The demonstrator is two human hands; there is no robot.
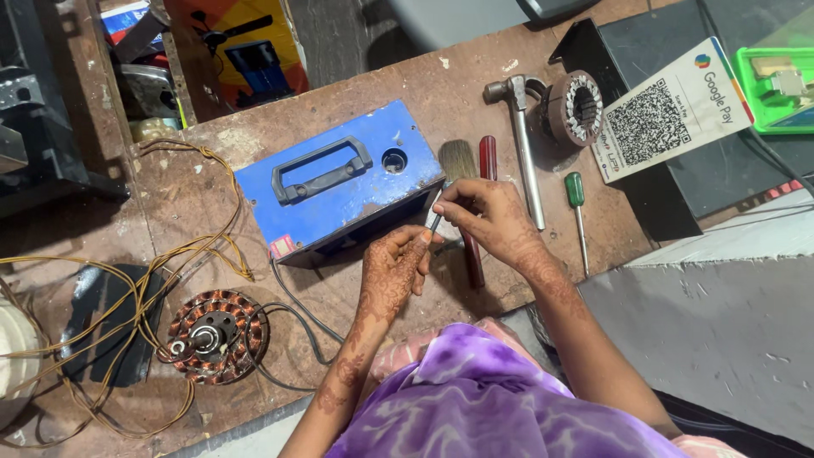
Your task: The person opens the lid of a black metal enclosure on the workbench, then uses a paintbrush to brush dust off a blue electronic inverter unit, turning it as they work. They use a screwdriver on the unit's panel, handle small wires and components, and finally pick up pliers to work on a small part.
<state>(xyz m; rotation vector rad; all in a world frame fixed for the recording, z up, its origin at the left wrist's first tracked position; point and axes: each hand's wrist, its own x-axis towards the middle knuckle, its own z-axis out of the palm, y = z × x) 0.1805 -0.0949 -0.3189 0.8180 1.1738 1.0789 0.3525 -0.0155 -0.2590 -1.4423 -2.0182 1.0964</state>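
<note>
The right hand [492,216] is pinched shut on a thin metal tool [434,222], most likely a small screwdriver, whose tip points down toward the open front of the blue box [339,182]. The left hand [394,267] rests just in front of the box, fingers curled loosely near the tool's tip; whether it actually grips anything cannot be told from here.

To do this well, the tip should stay in line with whatever it works on inside the box's opening, with the left hand steadying the box edge so it does not slide on the bench [203,199] (the surface looks dusty and worn).

The box is a blue metal case lying on its side, with a black carry handle and a round hole on the upward face, paint chipped along its edges. A grey cable runs from its lower left corner to a copper-wound motor coil [216,335], well to the left of the box.

Just right of the box lie a paintbrush [459,159], a red-handled tool [487,157], a hammer [521,153] and a green screwdriver [577,212].
</note>
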